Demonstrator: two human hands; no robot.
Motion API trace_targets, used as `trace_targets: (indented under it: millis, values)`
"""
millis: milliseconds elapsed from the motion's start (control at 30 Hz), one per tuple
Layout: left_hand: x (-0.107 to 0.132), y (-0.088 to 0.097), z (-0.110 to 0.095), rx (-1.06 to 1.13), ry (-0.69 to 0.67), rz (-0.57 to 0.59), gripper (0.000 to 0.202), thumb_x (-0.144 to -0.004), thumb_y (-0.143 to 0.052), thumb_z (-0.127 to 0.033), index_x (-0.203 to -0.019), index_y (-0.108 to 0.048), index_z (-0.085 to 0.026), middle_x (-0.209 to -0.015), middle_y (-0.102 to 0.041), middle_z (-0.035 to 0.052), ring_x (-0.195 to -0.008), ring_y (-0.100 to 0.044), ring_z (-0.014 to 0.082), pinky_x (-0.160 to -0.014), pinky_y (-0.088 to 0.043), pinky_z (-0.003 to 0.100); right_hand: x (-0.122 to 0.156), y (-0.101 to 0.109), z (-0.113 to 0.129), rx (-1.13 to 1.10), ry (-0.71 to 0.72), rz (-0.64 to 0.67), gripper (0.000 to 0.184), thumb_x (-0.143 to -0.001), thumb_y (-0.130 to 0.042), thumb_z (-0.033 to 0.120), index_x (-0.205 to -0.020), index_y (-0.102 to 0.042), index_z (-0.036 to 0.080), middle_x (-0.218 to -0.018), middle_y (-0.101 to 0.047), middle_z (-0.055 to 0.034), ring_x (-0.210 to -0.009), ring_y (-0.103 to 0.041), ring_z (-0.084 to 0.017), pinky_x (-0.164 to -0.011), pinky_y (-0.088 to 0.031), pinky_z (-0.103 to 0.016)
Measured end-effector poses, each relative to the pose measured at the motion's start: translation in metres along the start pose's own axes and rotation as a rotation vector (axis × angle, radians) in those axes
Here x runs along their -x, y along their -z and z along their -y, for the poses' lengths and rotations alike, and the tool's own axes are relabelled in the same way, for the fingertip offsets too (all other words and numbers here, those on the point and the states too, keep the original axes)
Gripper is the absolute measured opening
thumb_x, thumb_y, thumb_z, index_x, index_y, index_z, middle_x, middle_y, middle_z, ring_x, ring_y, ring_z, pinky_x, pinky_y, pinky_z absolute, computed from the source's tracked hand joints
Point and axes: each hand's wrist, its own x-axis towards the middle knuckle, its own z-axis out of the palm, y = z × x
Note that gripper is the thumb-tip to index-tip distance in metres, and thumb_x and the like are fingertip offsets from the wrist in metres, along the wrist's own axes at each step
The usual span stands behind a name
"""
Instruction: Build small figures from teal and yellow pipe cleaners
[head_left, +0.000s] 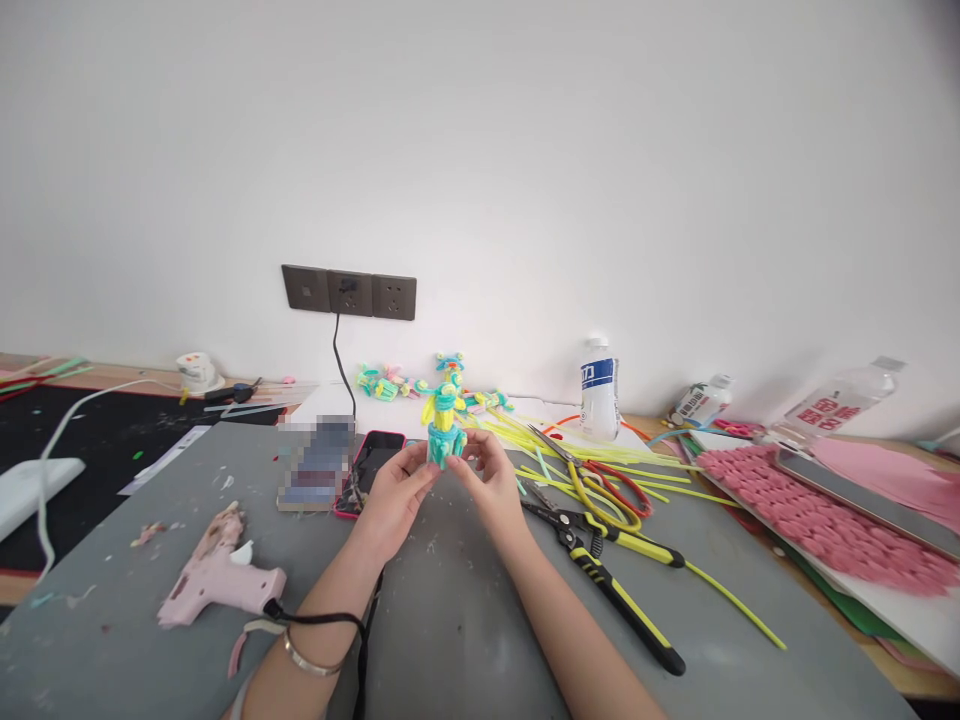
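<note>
My left hand (pixel 396 497) and my right hand (pixel 489 478) both pinch the teal base of a small pipe-cleaner figure (pixel 445 412), yellow and teal, held upright over the grey mat (pixel 450 620). The fingers of each hand close on its lower part from either side. A bangle and a black cord circle my left wrist.
A pink glue gun (pixel 214 575) lies at the left front. A phone (pixel 367 470) rests behind my left hand. Black-and-yellow pliers (pixel 607 580), scissors (pixel 600 480) and yellow pipe cleaners (pixel 570 450) lie to the right. Bottles (pixel 598 390) and a pink-dotted board (pixel 810 520) stand farther right.
</note>
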Motion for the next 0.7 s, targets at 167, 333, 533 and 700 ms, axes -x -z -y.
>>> trace_targets:
  millis: [167, 333, 533, 700]
  values:
    - [0.0006, -0.0003, 0.0004, -0.068, -0.059, -0.035, 0.032, -0.060, -0.090, -0.024, -0.087, -0.074, -0.017, -0.093, -0.073, 0.0032, -0.091, -0.066, 0.0155, -0.085, -0.051, 0.025, 0.0013, -0.0012, 0.0018, 0.038, 0.000, 0.016, 0.030, -0.074, -0.073, 0.037, -0.099, -0.061, 0.023, -0.090, -0.063, -0.0018, -0.085, -0.059, -0.022, -0.075, -0.039, -0.033]
    - [0.0026, -0.0034, -0.0008, -0.102, -0.093, -0.037, 0.033, -0.059, -0.091, -0.026, -0.082, -0.071, -0.016, -0.088, -0.071, 0.0011, -0.086, -0.066, 0.0140, -0.080, -0.049, 0.024, -0.0003, -0.0009, 0.0007, 0.025, -0.005, 0.064, 0.031, -0.075, -0.071, 0.039, -0.100, -0.060, 0.024, -0.093, -0.064, -0.0024, -0.087, -0.059, -0.023, -0.077, -0.038, -0.034]
    - [0.0036, -0.0052, -0.0015, -0.098, -0.091, -0.006, 0.034, -0.057, -0.092, -0.027, -0.081, -0.069, -0.016, -0.088, -0.071, 0.0005, -0.084, -0.067, 0.0138, -0.079, -0.049, 0.024, 0.0001, -0.0004, -0.0015, -0.039, -0.008, 0.100, 0.035, -0.075, -0.071, 0.037, -0.107, -0.060, 0.026, -0.100, -0.064, -0.0023, -0.094, -0.058, -0.024, -0.080, -0.037, -0.034]
    - [0.0035, -0.0057, -0.0013, -0.100, -0.086, 0.037, 0.033, -0.059, -0.091, -0.025, -0.081, -0.068, -0.017, -0.089, -0.071, 0.0010, -0.088, -0.068, 0.0161, -0.081, -0.049, 0.025, 0.0008, 0.0003, -0.0025, -0.043, 0.028, 0.111, 0.032, -0.076, -0.071, 0.036, -0.105, -0.061, 0.026, -0.103, -0.064, -0.0021, -0.096, -0.057, -0.024, -0.082, -0.038, -0.034]
